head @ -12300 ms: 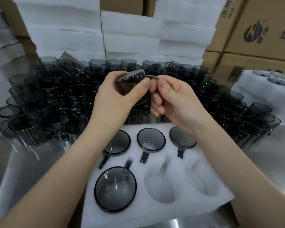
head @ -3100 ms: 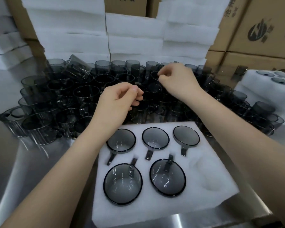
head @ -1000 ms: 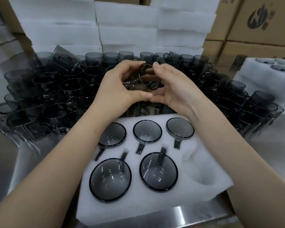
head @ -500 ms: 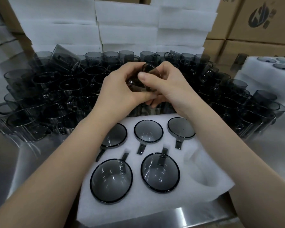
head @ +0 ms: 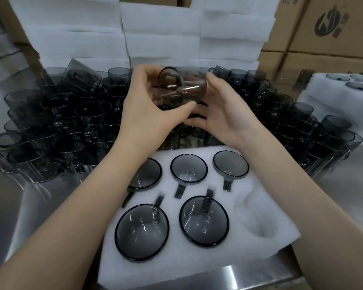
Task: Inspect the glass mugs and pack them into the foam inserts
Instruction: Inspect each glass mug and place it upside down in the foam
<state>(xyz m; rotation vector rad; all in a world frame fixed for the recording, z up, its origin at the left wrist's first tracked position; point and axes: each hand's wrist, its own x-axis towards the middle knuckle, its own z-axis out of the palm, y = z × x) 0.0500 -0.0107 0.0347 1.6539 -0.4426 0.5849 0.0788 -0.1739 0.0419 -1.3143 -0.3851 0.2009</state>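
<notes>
Stock of loose mugs point(head: 50, 122) crowds the far left of the steel surface point(head: 36, 210). Left hand point(head: 147, 114) grips one held mug point(head: 182, 88), turned on its side above the far edge of the foam insert point(head: 172, 266); right hand point(head: 220, 114) curls round its right end; the near-right pocket point(head: 258, 222) is vacant. Hazard, as judged: smooth glass slipping from fingertips would strike the glassware below and chip.

Smoky grey transparent glass mug point(head: 181, 88) lies on its side, gripped between left hand point(head: 147, 107) and right hand point(head: 220, 109), handle loop nearer the left. Below the wrists, white foam insert point(head: 197, 266) seats five matching mugs point(head: 142, 231), handles in slots; the sixth cavity point(head: 258, 222), under the right forearm, shows bare foam. Loose mugs point(head: 57, 122) stand massed behind and on both sides of the hands.
</notes>
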